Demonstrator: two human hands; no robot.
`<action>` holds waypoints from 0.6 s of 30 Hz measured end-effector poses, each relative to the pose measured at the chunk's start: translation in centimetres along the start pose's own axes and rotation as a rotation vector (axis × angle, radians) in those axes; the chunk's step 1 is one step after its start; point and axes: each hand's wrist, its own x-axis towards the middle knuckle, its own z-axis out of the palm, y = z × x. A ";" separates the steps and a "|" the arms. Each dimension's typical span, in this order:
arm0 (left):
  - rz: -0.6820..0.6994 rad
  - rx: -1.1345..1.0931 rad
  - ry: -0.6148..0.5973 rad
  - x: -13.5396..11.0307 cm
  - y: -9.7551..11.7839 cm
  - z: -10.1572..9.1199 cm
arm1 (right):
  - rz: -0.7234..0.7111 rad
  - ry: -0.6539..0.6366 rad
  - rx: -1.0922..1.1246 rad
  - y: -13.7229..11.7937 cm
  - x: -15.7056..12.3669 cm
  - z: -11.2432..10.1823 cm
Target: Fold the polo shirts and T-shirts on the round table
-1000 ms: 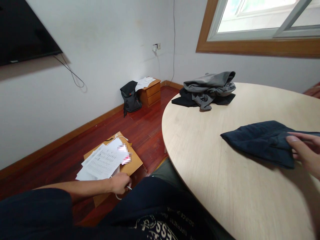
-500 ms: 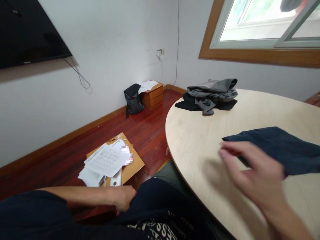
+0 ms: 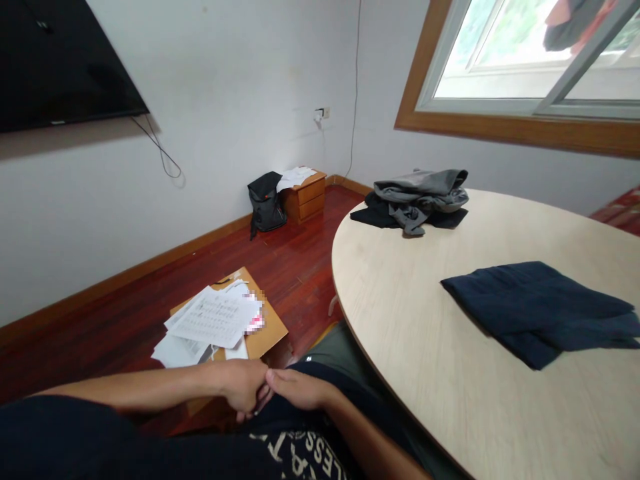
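My left hand and my right hand meet over my lap, touching each other. The left one has its fingers curled and shut. My right thumb lies against the left hand, and its other fingers are closed and partly hidden; no object shows in either hand. To the right, a folded dark navy garment lies flat on the round pale wooden table, apart from both hands. Farther back on the table sits a crumpled grey garment on top of a black cloth.
Left of the table stands a cardboard box with loose printed papers on it. By the wall are a black backpack and a small wooden drawer cabinet. A television hangs at upper left.
My right hand has moved left from above the table by the navy garment down to my lap, where it now touches my left hand. The garments lie as before.
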 end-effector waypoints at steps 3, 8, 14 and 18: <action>0.065 -0.263 -0.267 0.8 -2.5 -1.4 | 0.089 -0.052 -0.132 0.3 0.1 -0.3; 0.154 -0.332 -0.307 1.0 -9.3 -1.7 | 0.062 -0.029 -0.267 1.0 -0.7 -0.9; 0.248 -0.253 0.058 -0.7 -9.6 -0.2 | 0.158 0.122 -0.107 2.3 -0.7 -1.6; 0.367 -0.247 0.101 -2.8 -4.1 -0.2 | 0.068 0.173 0.033 2.9 0.2 -1.7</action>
